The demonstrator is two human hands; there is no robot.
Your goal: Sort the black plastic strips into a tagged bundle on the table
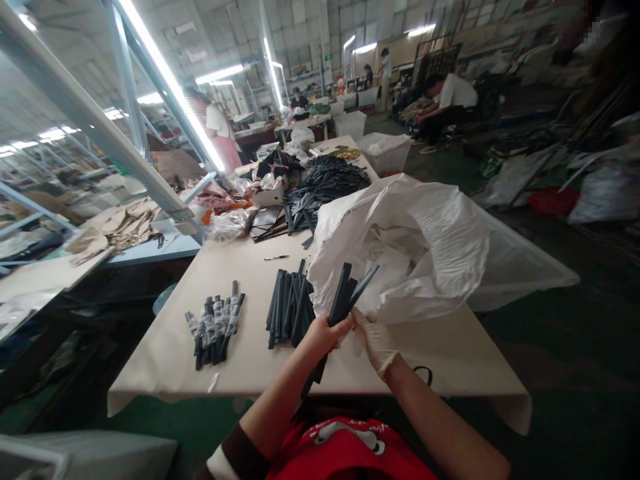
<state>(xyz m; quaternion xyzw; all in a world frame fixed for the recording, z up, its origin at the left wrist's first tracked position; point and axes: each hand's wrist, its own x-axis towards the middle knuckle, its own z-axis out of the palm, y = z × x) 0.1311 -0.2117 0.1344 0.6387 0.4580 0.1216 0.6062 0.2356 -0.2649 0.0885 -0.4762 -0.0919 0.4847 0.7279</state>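
While left hand point(323, 333) grasped strips point(340, 297), long axis running ahead and slightly rightward, gloved right hand point(376, 339) met them from right, its grip unclear. Loose strips point(286, 305) lay just left of fingers, wrapped bundles point(216, 325) farther left; bag point(453, 233) ahead-right, hemming in right hand.

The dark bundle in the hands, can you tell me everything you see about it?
The dark bundle is several long, flat, narrow strips, blackish-grey and smooth-looking; I can't tell the material. It slants over the near side of the table, top ends fanned apart. The left hand wraps its middle; lower ends poke out below. The right hand, pale-gloved, is close beside it, maybe touching.
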